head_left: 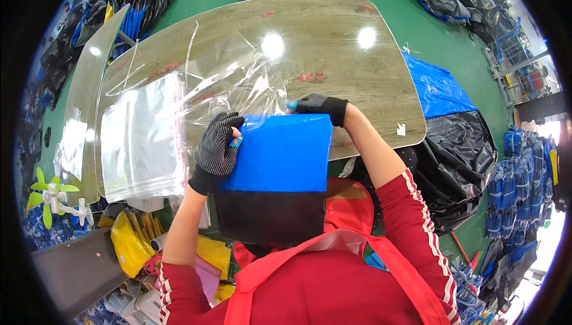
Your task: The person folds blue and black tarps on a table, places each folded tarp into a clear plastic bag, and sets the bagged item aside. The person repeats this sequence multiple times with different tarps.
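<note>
A folded blue-and-black plastic bundle [277,155] hangs over the table's near edge, against my red apron. At its far end, a clear plastic bag [238,84] spreads crumpled across the table and meets the blue part. My left hand [215,149], in a black dotted glove with bare fingertips, is closed at the bundle's left far corner, gripping the bag's edge there. Beyond the right far corner, my right hand [322,107], gloved likewise, pinches the bag's rim between thumb and fingers. How far the bundle lies inside the bag is hard to see.
A stack of clear bags [143,140] lies on the left of the wood-patterned table [333,39]. Right of the table sits a large blue-and-black sheet heap [447,140]. A small green-bladed fan [53,191] stands at the left, near yellow packets [131,244]. Blue bundles [512,182] are piled far right.
</note>
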`<state>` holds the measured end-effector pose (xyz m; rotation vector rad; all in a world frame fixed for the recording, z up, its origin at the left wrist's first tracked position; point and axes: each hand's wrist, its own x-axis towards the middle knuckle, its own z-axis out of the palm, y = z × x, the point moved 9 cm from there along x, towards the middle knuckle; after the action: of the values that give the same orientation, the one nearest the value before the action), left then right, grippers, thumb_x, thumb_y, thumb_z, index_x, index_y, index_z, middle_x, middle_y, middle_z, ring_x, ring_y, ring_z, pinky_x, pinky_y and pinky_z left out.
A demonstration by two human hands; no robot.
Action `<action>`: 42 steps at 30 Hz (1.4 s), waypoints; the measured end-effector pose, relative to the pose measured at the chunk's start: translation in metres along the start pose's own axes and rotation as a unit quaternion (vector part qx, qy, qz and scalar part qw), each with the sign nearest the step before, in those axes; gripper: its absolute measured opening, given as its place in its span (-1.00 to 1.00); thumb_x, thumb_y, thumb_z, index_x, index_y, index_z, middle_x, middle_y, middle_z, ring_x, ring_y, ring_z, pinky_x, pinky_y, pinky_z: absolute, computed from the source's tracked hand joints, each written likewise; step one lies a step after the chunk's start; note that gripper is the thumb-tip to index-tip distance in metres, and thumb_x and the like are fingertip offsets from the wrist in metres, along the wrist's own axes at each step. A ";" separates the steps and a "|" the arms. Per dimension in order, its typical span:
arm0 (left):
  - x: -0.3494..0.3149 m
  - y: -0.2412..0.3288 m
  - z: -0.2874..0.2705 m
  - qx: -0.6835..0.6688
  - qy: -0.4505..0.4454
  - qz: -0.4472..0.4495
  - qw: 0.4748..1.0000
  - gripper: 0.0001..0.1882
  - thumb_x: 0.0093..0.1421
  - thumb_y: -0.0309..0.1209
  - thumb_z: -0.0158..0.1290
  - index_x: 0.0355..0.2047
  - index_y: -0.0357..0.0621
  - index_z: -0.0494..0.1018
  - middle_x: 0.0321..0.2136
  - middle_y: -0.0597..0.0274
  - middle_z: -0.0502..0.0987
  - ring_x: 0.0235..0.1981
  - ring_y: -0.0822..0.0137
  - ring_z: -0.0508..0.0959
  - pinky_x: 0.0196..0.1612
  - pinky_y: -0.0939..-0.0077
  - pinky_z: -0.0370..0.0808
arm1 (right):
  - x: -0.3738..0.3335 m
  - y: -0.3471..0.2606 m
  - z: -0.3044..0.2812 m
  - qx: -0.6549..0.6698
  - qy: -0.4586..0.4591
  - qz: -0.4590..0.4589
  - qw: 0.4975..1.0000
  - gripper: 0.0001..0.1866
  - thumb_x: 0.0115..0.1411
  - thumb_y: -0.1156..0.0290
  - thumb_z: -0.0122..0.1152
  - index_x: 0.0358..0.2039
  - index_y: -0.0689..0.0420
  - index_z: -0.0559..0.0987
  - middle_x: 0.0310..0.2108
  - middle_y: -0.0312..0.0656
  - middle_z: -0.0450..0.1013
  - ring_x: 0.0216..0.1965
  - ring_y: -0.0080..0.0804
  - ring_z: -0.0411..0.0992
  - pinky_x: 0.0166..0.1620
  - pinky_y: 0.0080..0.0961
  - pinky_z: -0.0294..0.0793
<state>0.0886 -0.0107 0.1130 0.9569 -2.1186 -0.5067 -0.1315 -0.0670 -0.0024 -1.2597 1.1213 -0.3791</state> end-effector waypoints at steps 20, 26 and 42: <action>-0.048 -0.095 0.000 -0.112 0.147 -0.299 0.936 -0.61 0.18 -0.47 0.09 0.02 -0.27 0.34 -0.05 0.06 0.47 -0.01 0.22 0.46 0.14 0.36 0.34 | -0.082 0.039 -0.013 0.146 0.186 -0.014 0.972 -0.66 0.12 0.14 0.35 -0.44 0.21 0.58 -0.56 -0.29 0.49 -0.50 -0.57 0.44 -0.43 -0.55 0.43; -0.065 -0.123 0.020 -0.389 0.015 -0.436 0.812 -0.52 0.19 -0.28 0.14 0.04 -0.29 0.36 -0.08 0.10 0.48 -0.06 0.32 0.47 0.03 0.47 0.39 | -0.115 0.032 0.008 -0.177 0.392 -0.077 0.899 -0.51 0.31 0.00 -0.04 -0.43 0.22 0.52 -0.52 0.13 0.46 -0.48 0.14 0.44 -0.42 -0.15 0.37; -0.128 -0.030 0.045 -0.361 -0.015 -0.423 0.831 -0.19 0.03 -0.19 0.31 0.17 -0.30 0.18 0.02 -0.07 0.43 0.01 0.17 0.46 0.02 0.32 0.43 | -0.158 0.062 0.098 0.152 0.153 -0.012 0.976 0.03 0.01 0.02 0.40 0.32 0.22 0.04 0.27 0.02 0.13 0.28 -0.26 0.11 0.29 -0.31 0.10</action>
<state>0.1249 0.0701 0.0058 1.3543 -1.2006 -1.6215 -0.1435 0.1282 0.0043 -0.9647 1.2516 -0.7543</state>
